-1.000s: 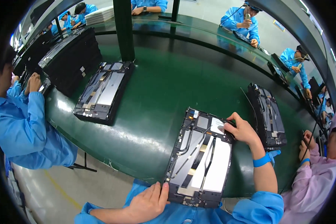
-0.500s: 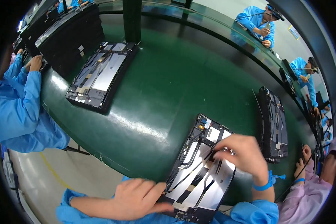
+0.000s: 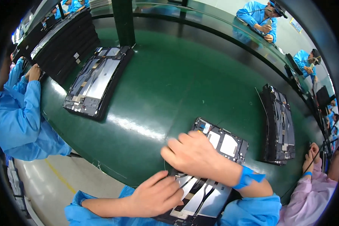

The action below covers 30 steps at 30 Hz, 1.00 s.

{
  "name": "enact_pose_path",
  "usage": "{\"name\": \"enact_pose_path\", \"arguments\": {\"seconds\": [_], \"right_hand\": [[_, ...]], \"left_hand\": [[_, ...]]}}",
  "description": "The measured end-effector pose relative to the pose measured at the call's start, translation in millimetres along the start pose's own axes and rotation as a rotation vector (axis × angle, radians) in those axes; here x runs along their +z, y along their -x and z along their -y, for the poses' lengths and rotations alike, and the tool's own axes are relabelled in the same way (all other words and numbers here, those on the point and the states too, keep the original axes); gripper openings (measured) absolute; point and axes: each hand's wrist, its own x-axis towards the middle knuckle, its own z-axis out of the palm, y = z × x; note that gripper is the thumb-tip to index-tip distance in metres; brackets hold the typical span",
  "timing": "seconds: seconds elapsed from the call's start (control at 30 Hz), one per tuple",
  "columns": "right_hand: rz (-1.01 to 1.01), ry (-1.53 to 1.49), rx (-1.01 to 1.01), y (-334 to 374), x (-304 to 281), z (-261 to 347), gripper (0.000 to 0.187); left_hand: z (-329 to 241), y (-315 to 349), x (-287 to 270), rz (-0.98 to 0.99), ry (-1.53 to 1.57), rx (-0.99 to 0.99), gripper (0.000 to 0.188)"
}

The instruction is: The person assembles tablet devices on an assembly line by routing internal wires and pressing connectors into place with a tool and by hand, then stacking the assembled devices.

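Note:
An opened flat electronic device (image 3: 211, 201), a tablet-like housing with silvery panels, black cables and tan tape strips, lies tilted at the near edge of the table. At its left edge my left hand (image 3: 156, 196) is closed, fingers curled over the rim. Across the device reaches my right hand (image 3: 194, 154), a blue band (image 3: 250, 177) round its wrist. Its fingers are bent together above the device's upper left edge, slightly blurred; what they pinch is hidden. A thin wire shows below its thumb. My hand and forearm cover the device's middle.
A stack of similar opened devices (image 3: 98, 81) sits at the left, before a tall black stack (image 3: 66, 45). Another stack (image 3: 280, 124) stands at the right. A green table (image 3: 169, 75) spreads between them. Co-workers in blue and pink sit at both sides and beyond the rail.
My right hand has swung left from the device's middle to its upper left edge. My left hand has shifted slightly right. The view has turned a little.

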Motion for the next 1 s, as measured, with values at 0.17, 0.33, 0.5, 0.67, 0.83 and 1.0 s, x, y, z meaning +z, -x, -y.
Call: {"name": "enact_pose_path", "arguments": {"seconds": [0.17,0.33,0.5,0.67,0.83,1.0], "right_hand": [[-0.146,-0.621,0.608,13,-7,-37,0.018],[0.077,-0.607,0.575,37,2,-53,0.017],[0.167,-0.55,0.536,36,1,-53,0.016],[0.116,-0.548,0.556,39,5,-49,0.015],[0.094,-0.488,0.547,43,6,-48,0.017],[0.09,-0.483,0.587,41,5,-48,0.017]], "left_hand": [[35,-2,-2,0.079,0.218,-0.148,0.03],[56,-45,0,0.193,0.463,-0.393,0.017],[89,-67,-3,0.541,1.01,-0.805,0.017],[94,-76,-5,0.647,1.053,-0.865,0.02],[96,-79,-2,0.694,1.085,-0.92,0.018],[95,-79,-1,0.641,1.091,-0.92,0.017]]}}
